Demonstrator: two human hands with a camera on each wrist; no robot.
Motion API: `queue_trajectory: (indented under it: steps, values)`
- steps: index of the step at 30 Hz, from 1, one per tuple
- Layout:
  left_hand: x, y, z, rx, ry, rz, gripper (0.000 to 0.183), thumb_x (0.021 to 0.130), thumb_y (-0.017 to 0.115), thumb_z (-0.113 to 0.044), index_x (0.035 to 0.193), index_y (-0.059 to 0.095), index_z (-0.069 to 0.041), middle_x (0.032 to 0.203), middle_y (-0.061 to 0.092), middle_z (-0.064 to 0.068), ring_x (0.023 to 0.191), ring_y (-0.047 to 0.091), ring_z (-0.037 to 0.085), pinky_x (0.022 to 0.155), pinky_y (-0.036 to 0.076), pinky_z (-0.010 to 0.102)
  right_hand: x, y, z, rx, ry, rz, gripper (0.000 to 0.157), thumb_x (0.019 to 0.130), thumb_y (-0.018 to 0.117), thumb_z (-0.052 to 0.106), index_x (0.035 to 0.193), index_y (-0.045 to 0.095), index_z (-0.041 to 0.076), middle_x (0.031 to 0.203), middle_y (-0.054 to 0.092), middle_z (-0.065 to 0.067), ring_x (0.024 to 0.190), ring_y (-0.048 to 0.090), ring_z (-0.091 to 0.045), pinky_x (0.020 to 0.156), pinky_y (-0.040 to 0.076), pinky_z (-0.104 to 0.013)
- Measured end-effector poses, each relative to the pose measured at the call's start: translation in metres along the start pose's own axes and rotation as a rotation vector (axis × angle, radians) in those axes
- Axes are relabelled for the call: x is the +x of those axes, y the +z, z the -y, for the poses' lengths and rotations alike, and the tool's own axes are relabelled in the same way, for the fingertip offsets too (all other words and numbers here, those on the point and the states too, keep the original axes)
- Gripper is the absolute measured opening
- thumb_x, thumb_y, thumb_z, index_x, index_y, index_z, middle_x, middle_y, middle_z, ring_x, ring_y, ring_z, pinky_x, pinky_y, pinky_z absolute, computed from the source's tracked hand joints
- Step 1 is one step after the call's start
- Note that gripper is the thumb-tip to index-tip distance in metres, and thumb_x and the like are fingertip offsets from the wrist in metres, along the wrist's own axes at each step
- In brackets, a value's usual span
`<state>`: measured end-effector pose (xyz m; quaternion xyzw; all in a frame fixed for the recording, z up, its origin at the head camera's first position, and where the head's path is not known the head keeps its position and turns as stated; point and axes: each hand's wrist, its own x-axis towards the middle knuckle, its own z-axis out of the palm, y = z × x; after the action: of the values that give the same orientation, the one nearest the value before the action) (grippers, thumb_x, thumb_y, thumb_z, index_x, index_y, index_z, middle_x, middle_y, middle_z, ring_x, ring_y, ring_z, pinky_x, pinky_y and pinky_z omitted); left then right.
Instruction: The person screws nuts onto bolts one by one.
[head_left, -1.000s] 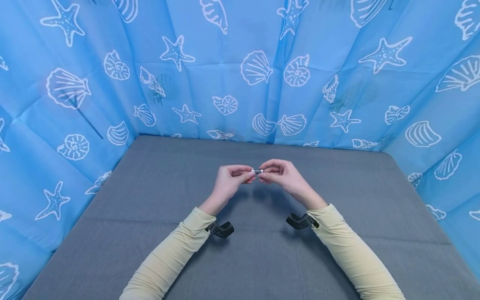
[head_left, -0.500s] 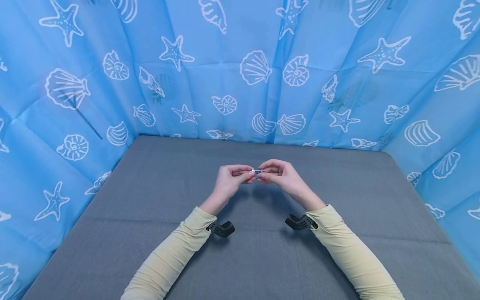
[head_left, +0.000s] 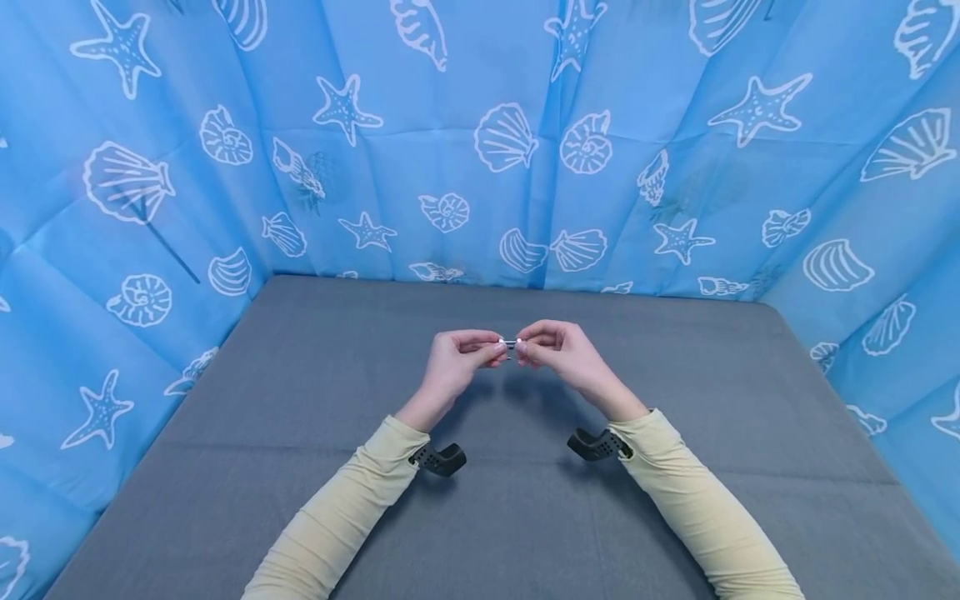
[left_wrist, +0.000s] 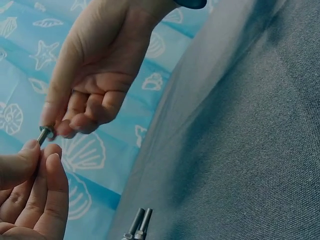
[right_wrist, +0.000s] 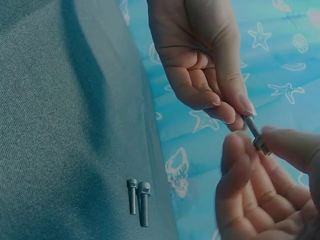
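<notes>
Above the table, both hands meet at a small metal bolt. My left hand pinches one end of it between thumb and fingertips. At the other end sits a nut, where the thumb and fingers of my right hand pinch. The fingertips partly hide the bolt's ends; its bare shank shows between the hands in the head view. Below, a thicker bolt and a thinner bolt lie side by side on the table; both also show at the bottom of the left wrist view.
A grey cloth-covered table spreads beneath the hands. Blue curtains with white shell and starfish prints stand behind it and at both sides. Black wrist straps jut from the yellow sleeves.
The right thumb and fingertips have shifted at the nut, which showed half a second ago and is now mostly covered in the head view. The left hand holds steady. The head view has shifted slightly.
</notes>
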<state>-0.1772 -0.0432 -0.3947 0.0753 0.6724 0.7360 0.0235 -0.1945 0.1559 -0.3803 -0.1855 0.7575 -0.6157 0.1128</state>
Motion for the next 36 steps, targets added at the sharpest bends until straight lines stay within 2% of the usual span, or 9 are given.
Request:
queue_trajectory:
  steps: [4,7,10,15,20,23,29,31,36]
  values:
    - [-0.0001,-0.0001,0.0002,0.003,0.01,-0.01,0.023,0.087,0.071,-0.008,0.103,0.069,0.008,0.089,0.071,0.014,0.079,0.07,0.022,0.075,0.057,0.037,-0.0007,0.0007,0.0015,-0.011,0.031,0.003,0.03,0.098,0.058,0.021,0.112,0.06,-0.004,0.095,0.066,-0.025,0.086,0.066,-0.031,0.079,0.053,-0.053]
    - [-0.0006,0.0002,0.0002,0.0,0.013,-0.018,0.019,0.086,0.071,-0.008,0.1,0.071,0.005,0.088,0.071,0.014,0.079,0.07,0.022,0.076,0.057,0.038,-0.0013,0.001,0.0009,0.03,0.0,0.01,0.027,0.096,0.061,0.014,0.116,0.056,-0.003,0.098,0.066,-0.024,0.088,0.067,-0.033,0.081,0.05,-0.056]
    - [-0.0017,0.0008,0.0003,0.005,0.014,-0.017,0.02,0.087,0.071,-0.008,0.101,0.07,0.006,0.088,0.071,0.014,0.08,0.07,0.024,0.075,0.057,0.038,-0.0014,0.0018,-0.0003,0.027,-0.032,-0.001,0.026,0.093,0.064,0.011,0.114,0.058,-0.004,0.098,0.067,-0.024,0.086,0.067,-0.03,0.08,0.051,-0.054]
    - [-0.0031,0.0011,-0.0005,0.009,0.017,-0.026,0.018,0.087,0.07,-0.007,0.1,0.071,0.004,0.088,0.071,0.014,0.08,0.07,0.023,0.074,0.057,0.036,-0.0003,0.0039,0.0004,-0.017,0.024,-0.005,0.034,0.096,0.06,0.024,0.109,0.062,-0.008,0.092,0.067,-0.021,0.082,0.067,-0.027,0.078,0.053,-0.051]
    - [-0.0026,-0.0004,-0.0005,0.0,0.018,-0.033,0.02,0.087,0.07,-0.008,0.101,0.07,0.006,0.088,0.071,0.014,0.078,0.07,0.021,0.074,0.057,0.035,0.0014,0.0044,0.0007,0.036,0.032,0.018,0.033,0.095,0.063,0.016,0.118,0.055,-0.006,0.097,0.068,-0.019,0.09,0.067,-0.03,0.083,0.051,-0.053]
    - [-0.0026,-0.0006,-0.0008,-0.004,0.013,-0.025,0.02,0.087,0.07,-0.008,0.102,0.07,0.006,0.088,0.071,0.014,0.079,0.07,0.022,0.076,0.057,0.038,0.0023,0.0042,0.0011,0.021,0.015,0.016,0.029,0.092,0.066,0.012,0.115,0.058,-0.004,0.097,0.068,-0.02,0.092,0.067,-0.033,0.084,0.05,-0.054]
    - [-0.0026,-0.0005,0.0005,-0.008,0.007,-0.019,0.022,0.087,0.07,-0.008,0.103,0.069,0.007,0.089,0.071,0.014,0.081,0.07,0.025,0.08,0.055,0.046,0.002,0.0037,0.0028,-0.05,0.058,0.004,0.031,0.095,0.062,0.027,0.108,0.064,-0.001,0.094,0.068,-0.02,0.086,0.066,-0.031,0.08,0.052,-0.052]
    - [-0.0024,-0.0005,0.0013,-0.013,0.008,-0.017,0.023,0.087,0.07,-0.008,0.103,0.069,0.007,0.089,0.071,0.014,0.082,0.07,0.026,0.081,0.054,0.048,0.0019,0.0027,0.0029,-0.033,0.051,-0.003,0.029,0.095,0.063,0.024,0.111,0.062,0.0,0.096,0.068,-0.021,0.086,0.066,-0.033,0.08,0.052,-0.053]
    - [-0.0017,0.0,0.0013,-0.017,0.005,-0.02,0.02,0.086,0.071,-0.009,0.101,0.071,0.004,0.089,0.071,0.015,0.082,0.07,0.025,0.078,0.056,0.042,0.0025,0.0,0.003,0.011,-0.002,-0.012,0.025,0.09,0.067,0.007,0.112,0.061,-0.002,0.1,0.066,-0.025,0.091,0.065,-0.038,0.081,0.053,-0.049]
